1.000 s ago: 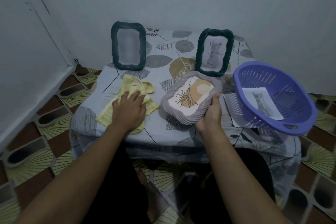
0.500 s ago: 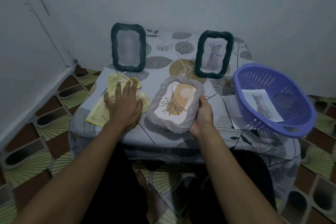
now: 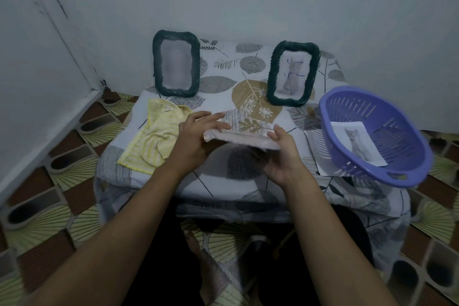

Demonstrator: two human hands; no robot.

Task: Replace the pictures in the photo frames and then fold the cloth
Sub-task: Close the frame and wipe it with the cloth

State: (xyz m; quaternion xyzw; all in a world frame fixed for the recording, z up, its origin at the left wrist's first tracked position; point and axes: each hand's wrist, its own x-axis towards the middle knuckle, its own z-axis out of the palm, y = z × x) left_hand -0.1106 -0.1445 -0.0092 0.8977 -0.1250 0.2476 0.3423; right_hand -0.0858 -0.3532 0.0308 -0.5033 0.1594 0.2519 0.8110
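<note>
A pale woven photo frame (image 3: 242, 140) is held edge-on above the table's front, tilted so its picture is hidden. My left hand (image 3: 196, 136) holds its left end, fingers stretched over the top. My right hand (image 3: 283, 156) grips its right end from below. A crumpled yellow cloth (image 3: 154, 134) lies on the table to the left, free of both hands. Two dark green frames stand at the back: the left one (image 3: 176, 63) shows a blurred picture, the right one (image 3: 293, 73) a cat picture.
A purple basket (image 3: 372, 134) with a cat photo (image 3: 357, 143) inside sits at the table's right, resting on a loose sheet (image 3: 315, 149). The leaf-patterned tablecloth (image 3: 223, 87) covers the small table. Walls stand close behind and to the left; patterned floor tiles surround it.
My left hand left the yellow cloth and took the pale frame's left end. Both hands lifted and tipped the frame edge-on, so its picture no longer shows.
</note>
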